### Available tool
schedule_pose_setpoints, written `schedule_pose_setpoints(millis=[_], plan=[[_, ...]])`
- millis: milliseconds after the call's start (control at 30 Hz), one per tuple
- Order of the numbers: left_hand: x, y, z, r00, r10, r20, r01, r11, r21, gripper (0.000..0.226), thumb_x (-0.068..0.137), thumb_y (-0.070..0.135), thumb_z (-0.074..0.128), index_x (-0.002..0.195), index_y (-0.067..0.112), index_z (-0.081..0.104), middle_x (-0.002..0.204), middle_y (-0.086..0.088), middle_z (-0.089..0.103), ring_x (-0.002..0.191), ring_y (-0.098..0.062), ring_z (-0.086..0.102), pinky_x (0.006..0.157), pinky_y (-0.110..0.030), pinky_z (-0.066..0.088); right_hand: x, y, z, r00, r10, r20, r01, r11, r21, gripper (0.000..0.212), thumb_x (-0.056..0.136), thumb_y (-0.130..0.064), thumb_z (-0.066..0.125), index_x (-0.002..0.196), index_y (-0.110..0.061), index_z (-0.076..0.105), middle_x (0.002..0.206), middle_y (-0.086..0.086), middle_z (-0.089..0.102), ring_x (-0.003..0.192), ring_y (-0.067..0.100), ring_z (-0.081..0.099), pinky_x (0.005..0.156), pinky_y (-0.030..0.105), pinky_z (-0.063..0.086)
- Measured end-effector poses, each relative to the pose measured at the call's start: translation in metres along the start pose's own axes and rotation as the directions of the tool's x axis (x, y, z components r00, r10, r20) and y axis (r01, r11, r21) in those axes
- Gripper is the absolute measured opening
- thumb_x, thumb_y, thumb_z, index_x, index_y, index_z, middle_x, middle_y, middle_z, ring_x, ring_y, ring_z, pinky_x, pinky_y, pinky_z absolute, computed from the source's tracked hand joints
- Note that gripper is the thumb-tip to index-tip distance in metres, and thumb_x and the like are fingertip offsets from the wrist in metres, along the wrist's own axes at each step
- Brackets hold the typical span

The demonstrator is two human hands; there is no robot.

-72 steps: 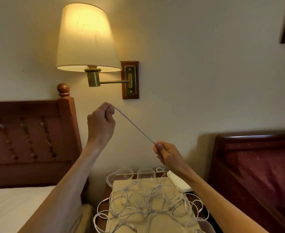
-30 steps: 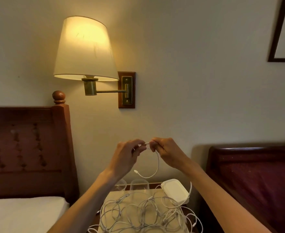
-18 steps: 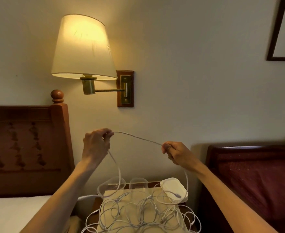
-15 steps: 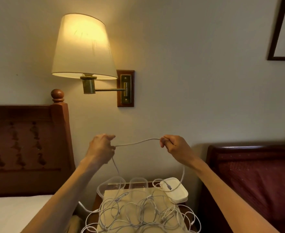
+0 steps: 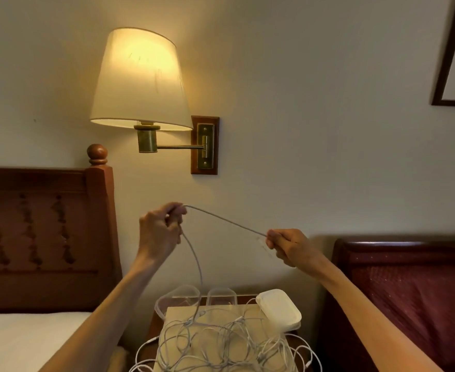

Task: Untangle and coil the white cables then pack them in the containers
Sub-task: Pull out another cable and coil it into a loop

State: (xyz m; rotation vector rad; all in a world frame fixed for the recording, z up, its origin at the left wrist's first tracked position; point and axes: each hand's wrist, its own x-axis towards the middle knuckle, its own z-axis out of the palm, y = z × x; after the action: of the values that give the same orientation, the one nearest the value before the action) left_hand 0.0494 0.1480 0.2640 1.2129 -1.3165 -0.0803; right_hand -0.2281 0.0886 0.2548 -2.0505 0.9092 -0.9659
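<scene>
the left hand (image 5: 159, 232) and right hand (image 5: 288, 245) each pinch one white cable (image 5: 222, 220) — now pulled taut, no longer sagging. the left sits higher than half a second ago; the cable drops to the tangled cables (image 5: 221, 342) beside clear containers (image 5: 179, 299).

I log a plain cream wall (image 5: 315, 103) across the whole back of the room. On it I note a lit wall lamp (image 5: 140, 79) with a cream shade, carried on a brass arm from a wooden backplate (image 5: 204, 145). At upper right I see the corner of a dark-framed picture (image 5: 451, 63), cut by the edge. At left I list a dark wooden headboard (image 5: 41, 232) with buttoned padding and a round finial on its post, and white bedding (image 5: 25, 342) below it. At right I list a second headboard (image 5: 408, 285), dark wood with maroon padding. Between the beds I see a wooden nightstand (image 5: 153, 324), mostly covered.
</scene>
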Motion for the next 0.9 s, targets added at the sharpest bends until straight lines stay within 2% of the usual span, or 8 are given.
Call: schedule_pose_setpoints(millis=[67, 133, 200, 267, 367, 433, 633, 900], plan=[[-0.002, -0.006, 0.003, 0.953, -0.242, 0.183, 0.221, 0.967, 0.13, 0.017, 0.097, 0.004, 0.053, 0.104, 0.007, 0.068, 0.095, -0.019, 0.067, 0.064, -0.019, 0.065, 0.057, -0.034, 0.058, 0.0, -0.004, 0.002, 1.0, 0.021, -0.006, -0.021, 0.999, 0.035, 0.042, 0.105, -0.027, 0.036, 0.071, -0.015, 0.055, 0.046, -0.012, 0.04, 0.039, 0.002, 0.033, 0.041, 0.013, 0.028], [-0.009, 0.0, 0.012, 0.871, -0.391, 0.297, 0.175, 0.813, 0.555, 0.044, 0.097, 0.013, 0.056, 0.139, 0.008, 0.047, 0.133, -0.015, 0.055, 0.111, -0.027, 0.06, 0.097, -0.041, 0.05, 0.005, -0.017, 0.006, 1.0, -0.011, -0.028, 0.01, 1.0, -0.002, 0.042, 0.105, -0.028, 0.037, 0.069, -0.016, 0.055, 0.045, -0.012, 0.041, 0.039, 0.002, 0.034, 0.041, 0.012, 0.029], [-0.021, 0.016, 0.025, 0.932, -0.181, 0.314, -0.035, 0.818, 0.574, 0.064, 0.097, 0.019, 0.057, 0.152, 0.013, 0.025, 0.148, -0.007, 0.04, 0.134, -0.025, 0.04, 0.108, -0.033, 0.035, 0.011, -0.032, 0.008, 0.999, -0.038, -0.03, 0.037, 0.998, -0.045, 0.042, 0.105, -0.028, 0.039, 0.068, -0.016, 0.056, 0.045, -0.012, 0.042, 0.039, 0.002, 0.035, 0.042, 0.01, 0.03], [-0.031, 0.033, 0.042, 0.916, 0.151, 0.373, -0.284, 0.899, 0.333, 0.059, 0.098, 0.017, 0.054, 0.151, 0.015, 0.028, 0.142, -0.004, 0.045, 0.129, -0.019, 0.042, 0.103, -0.022, 0.033, 0.015, -0.045, 0.012, 0.998, -0.057, 0.002, 0.057, 0.997, -0.046, 0.042, 0.105, -0.028, 0.039, 0.069, -0.015, 0.056, 0.045, -0.011, 0.042, 0.038, 0.002, 0.035, 0.041, 0.01, 0.03], [-0.032, 0.039, 0.059, 0.871, 0.308, 0.383, -0.365, 0.927, 0.083, 0.022, 0.1, 0.01, 0.048, 0.12, 0.011, 0.057, 0.1, 0.003, 0.063, 0.088, -0.007, 0.06, 0.076, -0.017, 0.044, 0.018, -0.058, 0.017, 0.996, -0.07, 0.047, 0.07, 0.998, -0.003, 0.041, 0.105, -0.028, 0.038, 0.072, -0.014, 0.058, 0.046, -0.011, 0.042, 0.04, 0.002, 0.034, 0.042, 0.014, 0.03], [-0.026, 0.038, 0.059, 0.875, 0.336, 0.348, -0.38, 0.923, 0.064, 0.015, 0.101, 0.009, 0.045, 0.097, 0.011, 0.059, 0.082, 0.004, 0.061, 0.07, -0.01, 0.059, 0.061, -0.02, 0.043, 0.015, -0.059, 0.016, 0.994, -0.026, 0.111, 0.017, 0.997, 0.081, 0.04, 0.105, -0.03, 0.037, 0.077, -0.013, 0.059, 0.049, -0.009, 0.039, 0.042, 0.006, 0.031, 0.042, 0.017, 0.028], [0.0, 0.022, 0.031, 0.951, 0.256, 0.176, -0.286, 0.942, 0.177, 0.02, 0.102, 0.006, 0.042, 0.086, 0.01, 0.054, 0.066, 0.014, 0.046, 0.06, 0.003, 0.051, 0.053, -0.012, 0.036, -0.004, -0.043, 0.002, 0.952, 0.113, 0.283, -0.23, 0.877, 0.421, 0.041, 0.105, -0.035, 0.033, 0.074, -0.018, 0.054, 0.055, -0.006, 0.03, 0.047, 0.008, 0.021, 0.04, 0.017, 0.023], [-0.017, -0.004, 0.03, 0.945, 0.146, 0.293, -0.164, 0.986, 0.039, 0.016, 0.097, 0.018, 0.053, 0.089, 0.01, 0.064, 0.066, 0.017, 0.055, 0.054, 0.004, 0.052, 0.051, -0.011, 0.036, -0.009, -0.048, -0.005, 0.955, 0.08, 0.286, -0.284, 0.528, 0.801, 0.033, 0.103, -0.025, 0.036, 0.082, -0.012, 0.059, 0.059, -0.006, 0.02, 0.047, 0.007, 0.016, 0.04, 0.019, 0.018]])
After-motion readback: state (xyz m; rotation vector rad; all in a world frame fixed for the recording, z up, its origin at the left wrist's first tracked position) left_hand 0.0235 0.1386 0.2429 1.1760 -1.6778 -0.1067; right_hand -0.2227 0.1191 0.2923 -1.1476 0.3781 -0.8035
